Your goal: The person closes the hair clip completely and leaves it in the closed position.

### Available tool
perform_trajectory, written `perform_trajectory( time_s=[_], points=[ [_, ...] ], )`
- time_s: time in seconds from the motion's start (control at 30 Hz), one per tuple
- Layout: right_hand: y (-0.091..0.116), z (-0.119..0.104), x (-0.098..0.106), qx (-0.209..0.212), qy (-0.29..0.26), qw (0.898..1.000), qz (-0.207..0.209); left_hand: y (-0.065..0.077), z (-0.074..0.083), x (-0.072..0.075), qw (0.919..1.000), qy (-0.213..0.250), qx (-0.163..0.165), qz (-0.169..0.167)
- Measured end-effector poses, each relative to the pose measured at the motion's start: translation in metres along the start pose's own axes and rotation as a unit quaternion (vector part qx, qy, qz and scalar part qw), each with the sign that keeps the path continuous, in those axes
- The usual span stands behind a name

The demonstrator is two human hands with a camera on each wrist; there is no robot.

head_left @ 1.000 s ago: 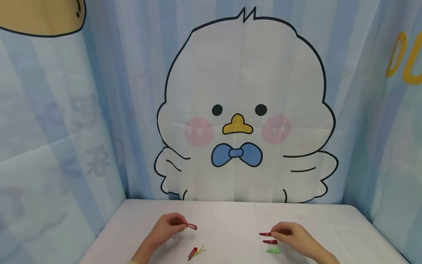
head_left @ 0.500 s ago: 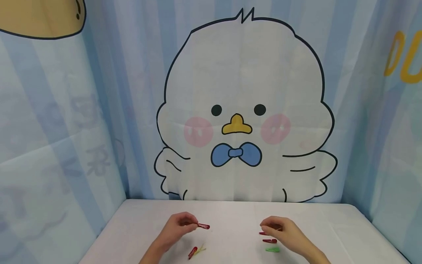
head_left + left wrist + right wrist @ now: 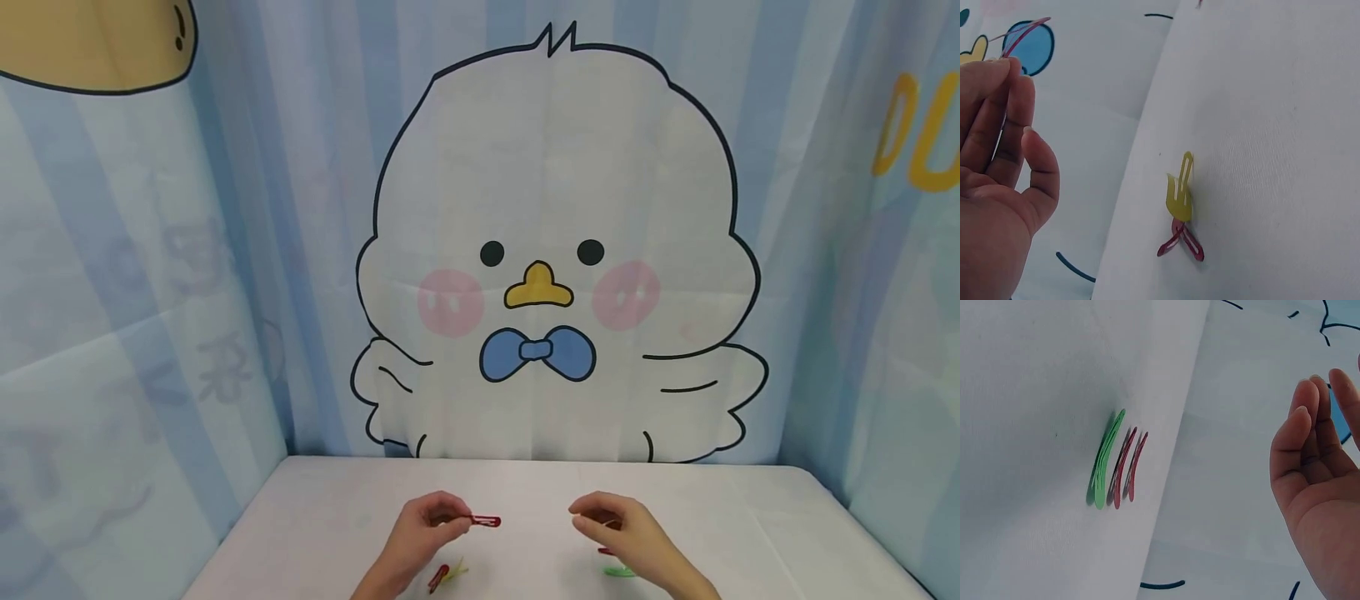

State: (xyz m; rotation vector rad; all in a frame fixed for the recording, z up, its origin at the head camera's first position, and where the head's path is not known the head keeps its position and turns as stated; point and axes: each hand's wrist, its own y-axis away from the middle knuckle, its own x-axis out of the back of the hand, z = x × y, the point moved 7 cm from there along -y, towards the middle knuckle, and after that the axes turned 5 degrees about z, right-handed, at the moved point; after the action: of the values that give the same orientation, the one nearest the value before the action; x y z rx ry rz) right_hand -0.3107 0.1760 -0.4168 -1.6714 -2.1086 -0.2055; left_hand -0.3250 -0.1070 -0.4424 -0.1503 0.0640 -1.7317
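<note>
A pale blue striped curtain point(image 3: 322, 250) closes the far side, with a big white bird drawing point(image 3: 555, 167) on it, and before it stands a table point(image 3: 300, 500) with a white top. Over the table the left hand point(image 3: 426, 533) pinches the slim red clip point(image 3: 486, 522) between thumb and fingers, by its left end. The clip is held up in the space between the two hands. Its long axis runs almost level, from left to right, so its free end points to the right hand point(image 3: 622, 533). In the left wrist view its two strips separate toward the fingers. The left hand is on the clip; the right hand is apart from it, on the right, with fingers softly bent, thumb away from the fingertips, and I see nothing in its grasp.

Below the right hand is a row of clips side by side: the green clip point(image 3: 1102, 469) nearest the person, then the middle red clip point(image 3: 1120, 472), then the far red clip point(image 3: 1135, 469). On the near left, a yellow clip point(image 3: 1180, 197) and a spread red clip point(image 3: 1193, 244) lie together, seemingly touching.
</note>
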Motion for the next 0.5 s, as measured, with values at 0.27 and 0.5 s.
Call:
perform_trajectory(
  time_s=[0.27, 0.5],
  points=[
    [-0.002, -0.008, -0.011, 0.02, 0.005, 0.999, 0.031, 0.01, 0.003, -0.011, 0.9992, 0.011, 0.023, 0.032],
    [-0.003, -0.013, -0.026, 0.045, -0.025, 0.998, 0.039, 0.014, 0.006, -0.024, 0.9992, 0.021, 0.004, 0.033]
  ],
)
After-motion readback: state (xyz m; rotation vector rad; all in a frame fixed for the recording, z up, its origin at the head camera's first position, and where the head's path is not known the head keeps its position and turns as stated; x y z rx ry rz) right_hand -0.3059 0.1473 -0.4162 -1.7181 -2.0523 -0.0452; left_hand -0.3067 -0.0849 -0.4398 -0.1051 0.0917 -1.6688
